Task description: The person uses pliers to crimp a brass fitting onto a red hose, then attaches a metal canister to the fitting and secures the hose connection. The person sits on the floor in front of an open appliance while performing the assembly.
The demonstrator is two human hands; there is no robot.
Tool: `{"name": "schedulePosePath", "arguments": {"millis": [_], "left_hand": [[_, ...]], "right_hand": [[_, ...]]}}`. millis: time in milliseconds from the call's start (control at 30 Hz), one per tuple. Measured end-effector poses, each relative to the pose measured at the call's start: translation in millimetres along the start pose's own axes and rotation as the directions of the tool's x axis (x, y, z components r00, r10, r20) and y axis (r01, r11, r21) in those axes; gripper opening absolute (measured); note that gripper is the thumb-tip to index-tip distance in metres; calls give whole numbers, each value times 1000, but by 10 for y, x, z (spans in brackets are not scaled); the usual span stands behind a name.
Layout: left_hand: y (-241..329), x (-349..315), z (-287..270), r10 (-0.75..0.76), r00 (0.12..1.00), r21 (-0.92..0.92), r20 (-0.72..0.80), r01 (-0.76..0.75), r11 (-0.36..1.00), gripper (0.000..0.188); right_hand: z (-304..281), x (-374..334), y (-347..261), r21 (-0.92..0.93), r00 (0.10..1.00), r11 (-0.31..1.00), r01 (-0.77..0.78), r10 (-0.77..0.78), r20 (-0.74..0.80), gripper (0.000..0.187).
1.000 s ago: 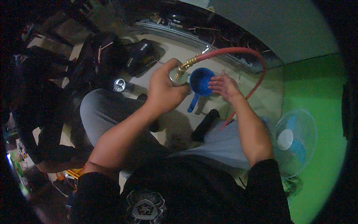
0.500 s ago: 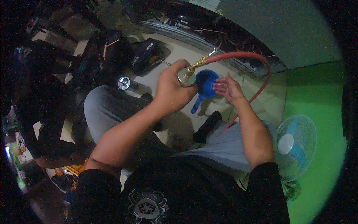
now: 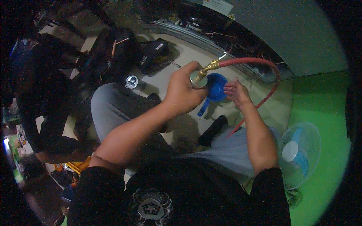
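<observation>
My left hand (image 3: 184, 90) is wrapped round a small silver metal canister (image 3: 197, 81), whose round top faces up. A brass valve fitting (image 3: 207, 69) sits on that top, and a red hose (image 3: 260, 60) runs from it, arching to the right and back down past my right forearm. My right hand (image 3: 237, 93) holds nothing, its fingers stretched and apart. Below both hands, a blue plastic dipper (image 3: 217, 92) stands on the floor, its handle toward me; the canister and left hand cover part of it. The canister's lower body is hidden by my fingers.
An open tin can (image 3: 131, 81) stands on the tiles left of my hand. Beyond it lie a black bag (image 3: 152, 56) and a thin metal tool (image 3: 174, 64). A dark appliance (image 3: 211, 30) spans the far side. A fan (image 3: 298, 152) stands by the green wall; a person (image 3: 49, 98) is at left.
The whole view has shifted slightly, so most things appear a little farther right and lower. My left hand keeps its hold on the canister; my right hand stays open near the dipper.
</observation>
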State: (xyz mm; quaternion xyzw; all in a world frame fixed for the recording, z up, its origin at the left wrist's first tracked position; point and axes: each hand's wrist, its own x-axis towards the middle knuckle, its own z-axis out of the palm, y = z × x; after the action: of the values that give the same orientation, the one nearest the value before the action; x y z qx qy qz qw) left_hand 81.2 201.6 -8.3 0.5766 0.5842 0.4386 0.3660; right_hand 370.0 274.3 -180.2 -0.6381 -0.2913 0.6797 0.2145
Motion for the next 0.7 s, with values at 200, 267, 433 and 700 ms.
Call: {"name": "schedulePosePath", "arguments": {"millis": [200,267,433,700], "left_hand": [[-30,-6,1,-63,997,-28,51,64,998,39],[-40,-6,8,-45,998,-37,36,46,998,39],[-58,-21,20,19,1000,-26,6,-19,999,36],[-67,-19,38,43,999,-59,-21,-44,997,34]], "right_hand": [[-41,39,1,-3,999,1000,31,-31,-39,68],[-52,55,7,22,1000,1000,15,-15,1,68],[-57,57,34,-2,1000,1000,17,-17,-3,70],[-64,56,8,-23,1000,1000,21,-21,7,73]]}}
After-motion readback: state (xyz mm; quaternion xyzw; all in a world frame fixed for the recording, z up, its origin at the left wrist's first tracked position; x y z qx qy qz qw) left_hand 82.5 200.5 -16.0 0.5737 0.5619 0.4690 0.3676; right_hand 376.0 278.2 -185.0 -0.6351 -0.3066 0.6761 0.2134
